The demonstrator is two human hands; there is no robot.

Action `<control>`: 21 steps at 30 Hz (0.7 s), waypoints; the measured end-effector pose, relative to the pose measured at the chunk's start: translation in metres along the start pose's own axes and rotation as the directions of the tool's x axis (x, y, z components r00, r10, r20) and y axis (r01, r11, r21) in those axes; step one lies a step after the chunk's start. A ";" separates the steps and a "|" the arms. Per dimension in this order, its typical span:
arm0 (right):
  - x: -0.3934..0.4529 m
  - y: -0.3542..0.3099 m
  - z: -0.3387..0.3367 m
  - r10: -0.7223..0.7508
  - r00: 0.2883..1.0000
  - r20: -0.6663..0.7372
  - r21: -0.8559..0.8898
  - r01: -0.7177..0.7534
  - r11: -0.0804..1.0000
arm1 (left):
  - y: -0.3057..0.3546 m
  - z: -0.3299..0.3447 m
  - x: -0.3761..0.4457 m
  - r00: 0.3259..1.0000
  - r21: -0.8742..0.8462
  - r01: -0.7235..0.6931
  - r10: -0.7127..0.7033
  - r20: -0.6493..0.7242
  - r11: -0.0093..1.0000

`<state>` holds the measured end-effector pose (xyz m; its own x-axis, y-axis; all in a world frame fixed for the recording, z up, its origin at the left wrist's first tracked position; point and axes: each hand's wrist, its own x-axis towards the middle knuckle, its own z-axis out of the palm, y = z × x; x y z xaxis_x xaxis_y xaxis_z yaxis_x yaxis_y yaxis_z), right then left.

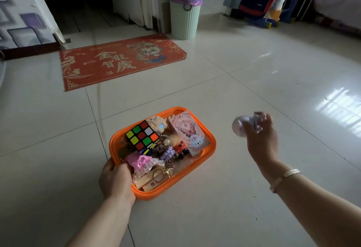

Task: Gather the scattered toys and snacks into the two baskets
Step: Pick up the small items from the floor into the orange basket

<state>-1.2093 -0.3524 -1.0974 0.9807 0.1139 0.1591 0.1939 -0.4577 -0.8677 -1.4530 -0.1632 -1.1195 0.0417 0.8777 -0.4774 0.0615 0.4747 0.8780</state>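
An orange basket (212, 141) is held above the tiled floor, and my left hand (115, 178) grips its near-left rim. Inside lie a Rubik's cube (142, 134), a pink card box with a butterfly clock (188, 131), a fuzzy tan plush (156, 122), a small red figure (181, 148), a pink ruffled piece (140, 161), a purple beaded keychain (169, 154) and wooden blocks (148, 181). To the basket's right, my right hand (261, 137) is raised and holds a small pale purple round toy (239, 126), blurred by motion.
A red doormat with gold characters (121, 61) lies on the floor ahead. A pale green bin with a purple liner (185, 14) stands beyond it by a doorway. Bags and furniture crowd the far right. Glossy white tiles surround the basket.
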 end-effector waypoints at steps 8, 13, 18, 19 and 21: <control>-0.018 -0.100 0.032 -0.320 0.835 0.448 -0.181 0.435 0.882 | 0.003 -0.001 -0.006 0.996 -0.033 -0.006 0.008 0.085 0.999; -0.033 -0.097 0.050 -0.277 0.870 0.407 -0.169 0.370 0.914 | 0.005 -0.001 -0.008 0.997 -0.058 0.013 -0.008 0.078 0.998; -0.030 -0.092 0.048 -0.223 0.938 0.265 -0.300 0.300 0.905 | 0.008 -0.002 -0.007 0.997 -0.056 0.010 -0.005 0.083 0.998; -0.027 -0.095 0.047 -0.223 0.936 0.273 -0.340 0.311 0.888 | 0.007 -0.002 -0.006 0.997 -0.055 0.009 -0.005 0.080 0.998; -0.019 -0.100 0.050 -0.199 0.904 0.379 -0.436 0.364 0.823 | 0.007 -0.003 -0.005 0.997 -0.047 0.009 -0.005 0.081 0.999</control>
<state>-1.2485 -0.2644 -1.0369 0.8379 0.5282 0.1379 0.5279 -0.7198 -0.4507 -1.4555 -0.1640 -1.1114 0.1219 0.8669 -0.4833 0.0144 0.4853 0.8742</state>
